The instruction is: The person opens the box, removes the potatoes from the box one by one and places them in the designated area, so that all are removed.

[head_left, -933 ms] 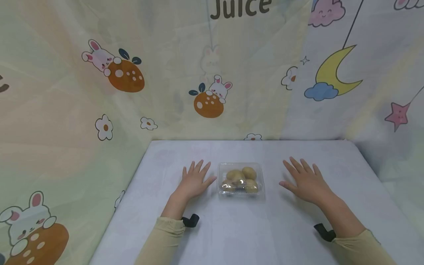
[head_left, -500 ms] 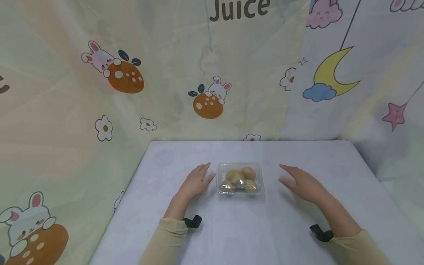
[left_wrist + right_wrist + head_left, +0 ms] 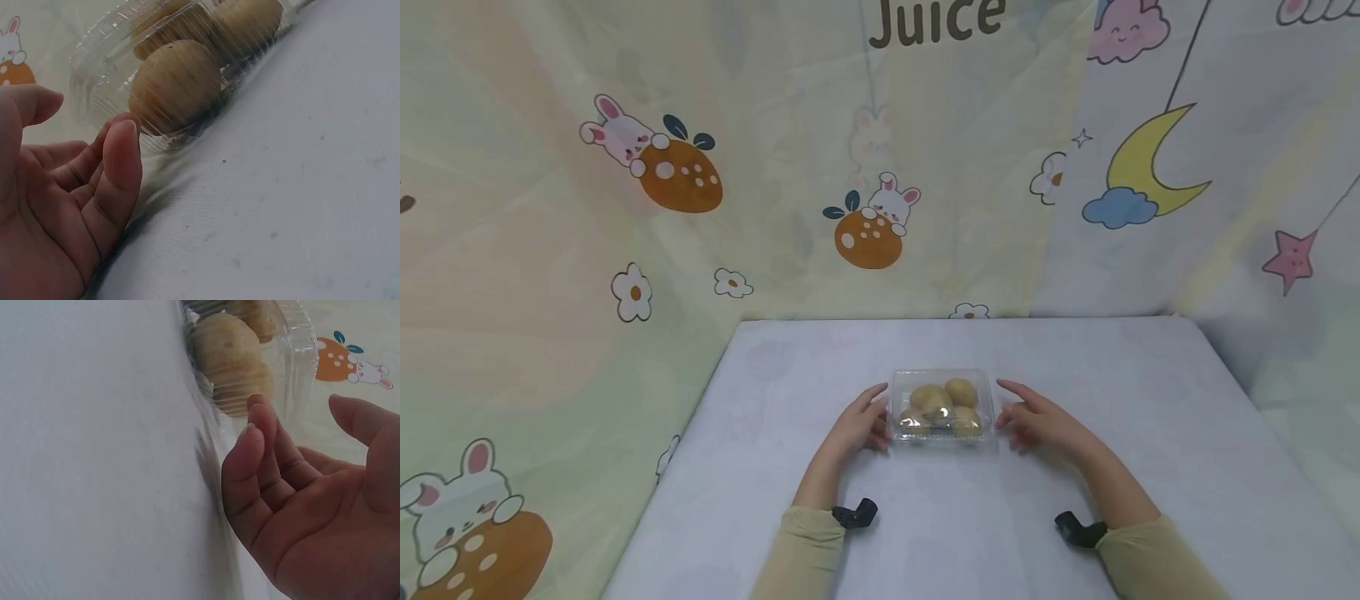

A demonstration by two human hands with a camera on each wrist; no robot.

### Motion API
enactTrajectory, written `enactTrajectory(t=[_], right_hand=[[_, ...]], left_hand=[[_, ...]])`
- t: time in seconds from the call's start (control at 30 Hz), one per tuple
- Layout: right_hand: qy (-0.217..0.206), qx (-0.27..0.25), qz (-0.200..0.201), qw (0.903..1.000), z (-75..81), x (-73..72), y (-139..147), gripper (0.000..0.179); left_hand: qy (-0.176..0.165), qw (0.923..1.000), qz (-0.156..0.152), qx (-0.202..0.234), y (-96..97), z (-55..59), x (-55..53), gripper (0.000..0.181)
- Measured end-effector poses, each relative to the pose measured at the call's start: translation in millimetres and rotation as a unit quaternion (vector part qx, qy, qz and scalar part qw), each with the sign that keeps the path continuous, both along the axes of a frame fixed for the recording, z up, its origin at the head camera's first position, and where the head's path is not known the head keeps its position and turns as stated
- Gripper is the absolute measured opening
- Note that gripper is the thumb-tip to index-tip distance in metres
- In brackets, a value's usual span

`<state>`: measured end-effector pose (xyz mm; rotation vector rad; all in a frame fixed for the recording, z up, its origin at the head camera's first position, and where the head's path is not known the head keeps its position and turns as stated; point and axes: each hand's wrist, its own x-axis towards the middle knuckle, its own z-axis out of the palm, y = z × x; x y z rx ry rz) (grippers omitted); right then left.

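Note:
A clear plastic clamshell box with several potatoes inside stands on the white table, its lid closed. My left hand is at the box's left side, fingertips right by the wall and fingers loosely bent. On the opposite side my right hand is posed much the same, its index finger stretched toward the box. The left wrist view shows a potato behind the ribbed plastic, just beyond the fingertips. From the right wrist, another potato shows through the wall near the bent fingers.
The white table ends at a back edge against a printed cloth backdrop, which also hangs at both sides. Black wrist mounts sit below the hands, near the sleeves.
Both hands have moved inward to the sides of the box, the right one farther. Their spread fingers have turned sideways and bent. The box stays where it was.

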<state>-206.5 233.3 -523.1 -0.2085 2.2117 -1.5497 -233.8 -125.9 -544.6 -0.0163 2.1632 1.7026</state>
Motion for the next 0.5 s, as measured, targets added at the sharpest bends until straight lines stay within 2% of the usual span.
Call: enactTrajectory(t=[0.13, 0.5], right_hand=[[-0.010, -0.028, -0.002, 0.9996, -5.7, -2.3, -5, 0.069], [-0.021, -0.077, -0.012, 0.9967, -14.5, 1.1, -19, 0.073]], left_hand=[[-0.005, 0.9995, 0.013, 0.029, 0.7, -4.3, 0.5, 0.051], [0.005, 0.9984, 0.011, 0.054, 2.2, -9.9, -0.1, 0.052]])
